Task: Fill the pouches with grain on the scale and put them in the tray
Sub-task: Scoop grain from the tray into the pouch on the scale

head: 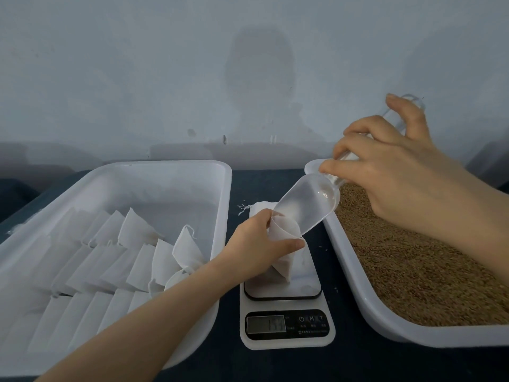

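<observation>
Pouch (285,234) stands on scale (289,337); your left hand (260,245) pinches its mouth open so scoop (305,205), gripped by your right hand (396,175) at 1 o'clock, empties inside.

A plain packing bench: digital scale (286,339), pouch tray (165,165), grain tray (440,336), bare wall (137,78).

I see a plain white tray (225,216) with white pouches (110,257) in it, and the pouch (286,260) on the scale is the same white. The scoop (305,205) is clear. The scale (248,312) is white with a black panel and grey display. The grain (413,266) is speckled golden brown in a second tray (366,304), also white; the tabletop (275,365) is dark navy
</observation>
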`<state>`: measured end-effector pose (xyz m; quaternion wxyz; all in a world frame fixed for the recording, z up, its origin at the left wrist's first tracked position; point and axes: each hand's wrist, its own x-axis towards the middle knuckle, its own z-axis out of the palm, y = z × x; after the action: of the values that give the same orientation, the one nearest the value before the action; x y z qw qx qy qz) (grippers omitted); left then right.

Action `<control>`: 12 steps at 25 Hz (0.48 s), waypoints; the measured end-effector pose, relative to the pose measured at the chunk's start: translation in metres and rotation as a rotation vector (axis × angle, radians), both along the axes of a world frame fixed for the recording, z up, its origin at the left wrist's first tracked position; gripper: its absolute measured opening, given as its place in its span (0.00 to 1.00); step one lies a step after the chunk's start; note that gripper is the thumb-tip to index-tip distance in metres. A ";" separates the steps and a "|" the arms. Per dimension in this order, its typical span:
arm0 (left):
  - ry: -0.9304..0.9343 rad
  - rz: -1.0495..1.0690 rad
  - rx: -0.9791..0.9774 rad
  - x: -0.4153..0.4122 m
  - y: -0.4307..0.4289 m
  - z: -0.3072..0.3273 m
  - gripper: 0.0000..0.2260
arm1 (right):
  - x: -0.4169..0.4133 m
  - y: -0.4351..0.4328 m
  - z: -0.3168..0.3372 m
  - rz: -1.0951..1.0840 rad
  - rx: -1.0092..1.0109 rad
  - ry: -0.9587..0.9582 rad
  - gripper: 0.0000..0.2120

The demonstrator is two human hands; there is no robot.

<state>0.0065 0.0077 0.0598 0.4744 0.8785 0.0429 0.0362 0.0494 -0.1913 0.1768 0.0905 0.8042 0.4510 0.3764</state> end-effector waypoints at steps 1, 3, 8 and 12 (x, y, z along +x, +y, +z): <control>0.001 0.000 -0.009 0.000 0.000 0.000 0.23 | 0.000 0.000 0.000 -0.001 0.000 -0.009 0.26; 0.002 0.001 -0.012 0.001 0.000 0.000 0.23 | 0.001 -0.001 0.000 0.001 0.002 -0.016 0.26; -0.004 -0.003 0.000 0.001 0.000 0.000 0.22 | 0.001 -0.002 -0.002 -0.006 0.010 -0.012 0.26; -0.004 -0.006 0.009 0.001 0.001 -0.001 0.22 | 0.000 -0.003 -0.001 -0.011 -0.001 0.003 0.27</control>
<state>0.0074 0.0083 0.0589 0.4704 0.8808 0.0395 0.0367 0.0497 -0.1944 0.1753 0.0922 0.8071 0.4471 0.3745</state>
